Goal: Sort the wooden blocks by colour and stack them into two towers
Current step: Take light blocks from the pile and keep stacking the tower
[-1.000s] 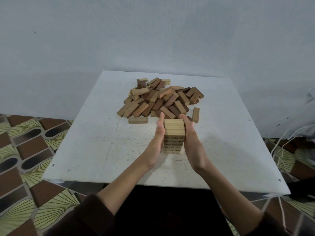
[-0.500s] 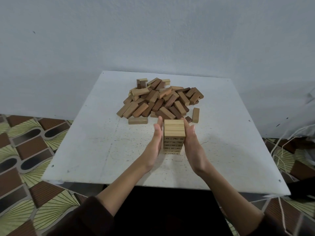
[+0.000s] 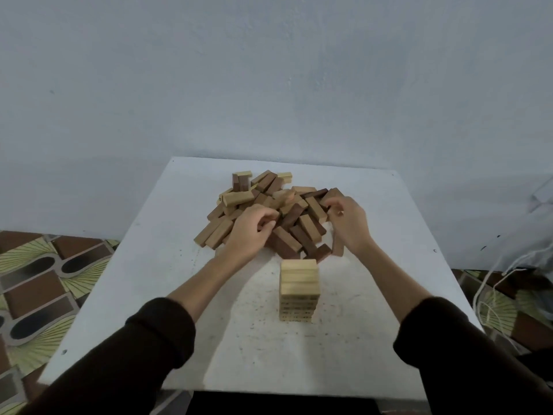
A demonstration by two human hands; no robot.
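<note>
Head view shows both hands reaching into the pile of wooden blocks point(image 3: 287, 211) in the middle of the frame, on the far half of the white counter point(image 3: 149, 283). The left hand point(image 3: 251, 227) hovers over the pile's left side and the right hand point(image 3: 348, 223) over its right side. Both have curled fingers, but blur hides whether either grips a block.

The light tower point(image 3: 298, 283) stands alone just below the pile, between the two forearms and nearer the right one. A forearm or sleeve drawn back carelessly could clip it and topple it. Dark blocks lie just beside its far face, so pulling one from under the heap may slide others into its base.

No block lies near a counter edge. Bare counter at the lower left of the frame, well apart from the light tower, looks the likeliest spot for the dark tower. White cords point(image 3: 490, 290) trail over the patterned floor point(image 3: 45, 283) at the right, off the counter.
</note>
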